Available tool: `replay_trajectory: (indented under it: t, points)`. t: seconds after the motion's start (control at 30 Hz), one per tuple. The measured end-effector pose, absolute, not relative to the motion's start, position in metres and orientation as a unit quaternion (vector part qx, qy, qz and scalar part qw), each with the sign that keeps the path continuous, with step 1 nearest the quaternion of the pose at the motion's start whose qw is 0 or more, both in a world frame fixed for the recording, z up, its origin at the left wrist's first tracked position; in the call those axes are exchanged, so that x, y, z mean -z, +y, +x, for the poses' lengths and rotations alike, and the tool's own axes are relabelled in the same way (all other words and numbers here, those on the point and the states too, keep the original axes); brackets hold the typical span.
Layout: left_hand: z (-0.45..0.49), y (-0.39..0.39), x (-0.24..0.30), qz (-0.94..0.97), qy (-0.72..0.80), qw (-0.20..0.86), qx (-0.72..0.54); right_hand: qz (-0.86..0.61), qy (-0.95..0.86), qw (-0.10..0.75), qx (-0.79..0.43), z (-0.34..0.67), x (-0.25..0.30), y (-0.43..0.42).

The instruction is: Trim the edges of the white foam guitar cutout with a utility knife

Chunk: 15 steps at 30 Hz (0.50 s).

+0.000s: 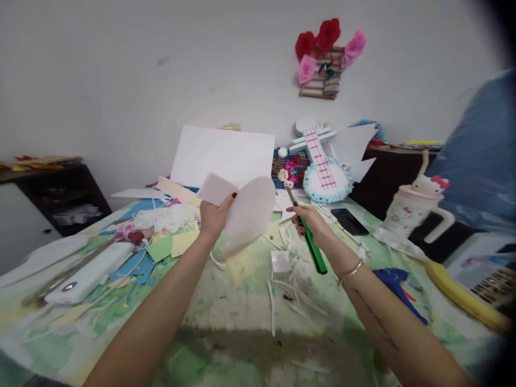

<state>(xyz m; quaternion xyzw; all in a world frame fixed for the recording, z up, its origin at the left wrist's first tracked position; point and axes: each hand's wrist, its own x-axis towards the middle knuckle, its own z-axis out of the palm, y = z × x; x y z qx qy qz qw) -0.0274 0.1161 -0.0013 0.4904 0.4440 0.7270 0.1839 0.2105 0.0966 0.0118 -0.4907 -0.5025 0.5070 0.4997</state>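
My left hand (215, 217) grips a white foam-board cutout (252, 209) with a rounded lobe on the right and a squarer part on the left, held up above the table. In my right hand (312, 223) is a green utility knife (315, 252), its blade out and pointing up and left toward the cutout, apart from it. Below the hands, thin white offcut strips (296, 293) and a small white square (281, 262) lie on the stained green tablecloth (234, 306).
A white board (226, 156) and a toy guitar (322, 166) stand at the back. To the right are a phone (350, 221), a lidded cup (413, 207), a blue glue gun (397, 287) and a banana (463, 295). Paper scraps (161, 247) and a white box-like device (91, 274) lie left.
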Motion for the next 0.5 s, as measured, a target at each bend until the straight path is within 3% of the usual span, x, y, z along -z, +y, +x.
replay_trajectory:
  t: [0.17, 0.33, 0.5]
  points:
    - [-0.045, 0.155, -0.002, 0.429, 0.379, 0.381, -0.726, -0.518, -0.460, 0.534, -0.485, 0.223, 0.016, 0.142]
    - [-0.056, 0.166, 0.019, 0.378, 0.439, 0.469, -0.666, -0.483, -0.455, 0.511, -0.547, 0.226, 0.040, 0.148]
    - [-0.062, 0.157, 0.038, 0.362, 0.339, 0.575, -0.651, -0.472, -0.421, 0.532, -0.562, 0.226, 0.047, 0.144]
